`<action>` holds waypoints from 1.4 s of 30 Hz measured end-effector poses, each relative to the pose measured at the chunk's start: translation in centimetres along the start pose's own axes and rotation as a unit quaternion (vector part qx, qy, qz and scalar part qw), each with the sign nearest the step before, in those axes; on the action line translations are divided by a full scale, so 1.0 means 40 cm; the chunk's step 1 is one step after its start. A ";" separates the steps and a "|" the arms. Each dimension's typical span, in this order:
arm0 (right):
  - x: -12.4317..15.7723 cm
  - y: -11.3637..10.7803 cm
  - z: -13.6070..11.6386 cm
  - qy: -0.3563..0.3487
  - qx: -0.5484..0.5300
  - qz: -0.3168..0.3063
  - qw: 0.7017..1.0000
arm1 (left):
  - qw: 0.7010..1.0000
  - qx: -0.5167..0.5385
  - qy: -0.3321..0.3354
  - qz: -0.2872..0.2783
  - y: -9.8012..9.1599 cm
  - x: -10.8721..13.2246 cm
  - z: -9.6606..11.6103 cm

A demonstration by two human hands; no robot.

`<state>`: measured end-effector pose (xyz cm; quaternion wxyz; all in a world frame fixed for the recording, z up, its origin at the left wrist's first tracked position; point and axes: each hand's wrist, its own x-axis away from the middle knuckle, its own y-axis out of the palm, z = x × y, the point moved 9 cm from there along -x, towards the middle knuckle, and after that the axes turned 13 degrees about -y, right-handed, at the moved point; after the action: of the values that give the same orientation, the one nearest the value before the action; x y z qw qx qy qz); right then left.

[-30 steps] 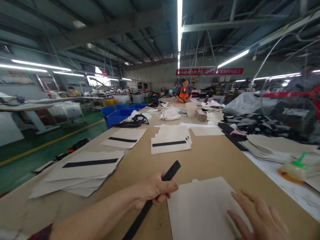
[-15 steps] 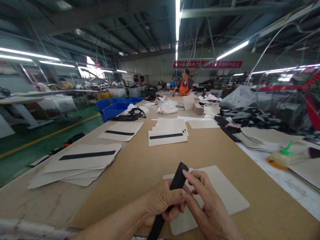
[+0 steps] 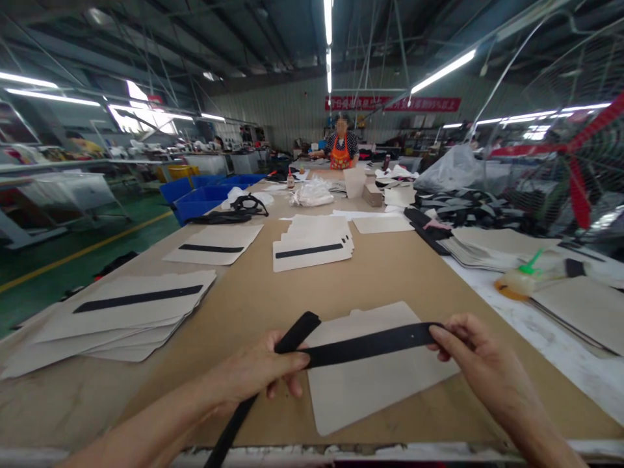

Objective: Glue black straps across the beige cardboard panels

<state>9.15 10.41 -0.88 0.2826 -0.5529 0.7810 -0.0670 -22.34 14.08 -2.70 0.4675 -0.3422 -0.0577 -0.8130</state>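
A beige cut panel [image 3: 370, 383] lies flat on the brown table [image 3: 400, 279] right in front of me. My left hand [image 3: 258, 374] is closed round black strips: one black strip [image 3: 365, 349] stretches across the panel to my right hand [image 3: 468, 351], which pinches its other end. A second black strip end [image 3: 296, 331] sticks up from my left hand, and a length of strip hangs down toward the table's near edge.
Stacks of beige panels with black strips lie at the left [image 3: 121, 312], the far left [image 3: 214, 244] and the middle [image 3: 312, 250]. A glue bottle [image 3: 519, 281] and more panels sit at the right. A person in an orange apron [image 3: 340, 151] works at the far end. Blue bins [image 3: 199, 195] stand left.
My right hand has drawn one black strip out to the right across the panel. The left hand keeps its grip. The camera has tilted down a little.
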 end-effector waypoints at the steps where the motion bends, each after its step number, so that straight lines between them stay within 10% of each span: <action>1: -0.012 -0.011 0.032 0.014 0.003 -0.017 1.000 | 1.000 -0.011 -0.005 0.010 -0.010 -0.004 -0.005; 11: -0.005 0.007 0.163 0.025 0.136 -0.146 0.980 | 0.971 -0.221 -0.020 0.089 0.053 -0.030 -0.013; 42: -0.086 0.044 0.193 0.014 0.207 -0.106 0.972 | 0.949 -0.279 -0.027 0.146 0.039 -0.106 0.003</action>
<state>12.46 15.77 -6.75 0.3710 -0.5613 0.6909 -0.2645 -19.63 16.29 -5.55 0.4651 -0.4858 0.2091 -0.7099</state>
